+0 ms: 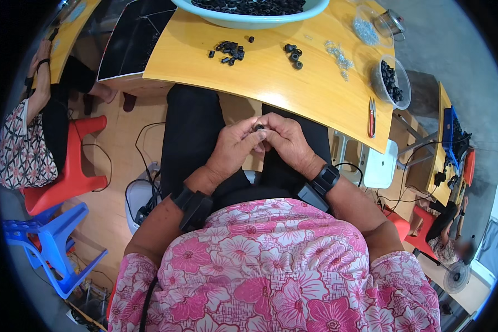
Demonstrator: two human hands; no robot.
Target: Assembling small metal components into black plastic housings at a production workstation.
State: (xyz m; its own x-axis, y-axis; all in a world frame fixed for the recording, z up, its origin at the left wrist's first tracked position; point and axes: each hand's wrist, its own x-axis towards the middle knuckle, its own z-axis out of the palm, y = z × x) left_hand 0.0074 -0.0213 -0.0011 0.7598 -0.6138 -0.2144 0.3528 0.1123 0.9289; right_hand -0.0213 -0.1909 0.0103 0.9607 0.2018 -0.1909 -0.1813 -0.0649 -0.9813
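Note:
Over my lap, in front of the table's near edge, both my hands meet at a small black ring-like part. My left hand pinches it between thumb and fingers. My right hand closes on it from the other side, the thumb tip at the part. Fingers cover most of the piece. Beyond my hands, on the yellow table, lie a loose pile of small black cylindrical parts and a smaller group of black parts.
A pale blue basin full of black parts stands at the table's far side. To the right are small clear pieces, a tub of black parts and red-handled snips. A blue stool and a seated person are left.

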